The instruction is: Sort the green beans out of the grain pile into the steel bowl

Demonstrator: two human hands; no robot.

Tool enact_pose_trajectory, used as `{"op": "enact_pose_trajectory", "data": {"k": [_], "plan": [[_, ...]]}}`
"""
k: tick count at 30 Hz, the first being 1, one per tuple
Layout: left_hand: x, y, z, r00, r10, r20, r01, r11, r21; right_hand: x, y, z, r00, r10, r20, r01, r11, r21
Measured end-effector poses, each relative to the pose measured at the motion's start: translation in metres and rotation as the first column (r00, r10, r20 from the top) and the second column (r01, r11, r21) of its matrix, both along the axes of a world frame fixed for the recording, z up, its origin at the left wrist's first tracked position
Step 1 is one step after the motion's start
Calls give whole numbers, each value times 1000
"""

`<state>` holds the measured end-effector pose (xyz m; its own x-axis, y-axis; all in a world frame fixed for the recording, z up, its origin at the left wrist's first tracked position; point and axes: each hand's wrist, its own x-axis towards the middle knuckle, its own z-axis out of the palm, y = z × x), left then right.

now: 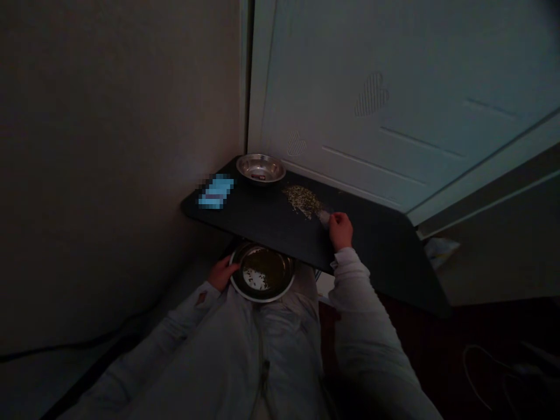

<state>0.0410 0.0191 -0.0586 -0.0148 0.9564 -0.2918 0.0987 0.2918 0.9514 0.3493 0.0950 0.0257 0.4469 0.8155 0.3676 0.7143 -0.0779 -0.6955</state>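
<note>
My left hand [222, 273] grips the left rim of a shallow metal bowl [286, 287], its thumb over the edge. The bowl is at my lap, below the table's front edge, with small dark bits scattered inside. My right hand [341, 231] is above the dark table [262, 216], its fingers closed on a small pale, see-through piece [324, 217] whose kind I cannot make out. That piece is at the right end of a loose pile of small seeds or grains [301, 199], mixed light and dark.
A second metal bowl [261, 169] with a dark red label inside stands at the table's back left. A bright blurred rectangle [216, 192] lies left of it. Behind the table rises a white door [332, 105] with heart patterns; a wall [131, 128] is at left. Cables [476, 373] lie at lower right.
</note>
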Motion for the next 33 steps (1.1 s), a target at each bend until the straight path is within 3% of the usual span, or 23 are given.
{"op": "enact_pose_trajectory", "data": {"k": [10,19,25,30,33], "plan": [[-2,2,-7,1000,-16,11,16,1000,22,-10,-5,-5,989,85,122,-79,996,-50],[-1,1,-1,999,-6,33,6,1000,6,-35,-16,-1,928,333,168,-321,942,-98],[0,1,-4,1000,-6,20,6,1000,-1,-47,-25,2,880,472,49,-466,879,-96],[-1,2,-6,1000,0,11,0,1000,2,-44,-25,-3,906,401,-134,-407,913,-21],[1,1,-4,1000,-2,23,2,1000,-8,-45,-27,-3,892,415,-179,-424,905,-14]]}}
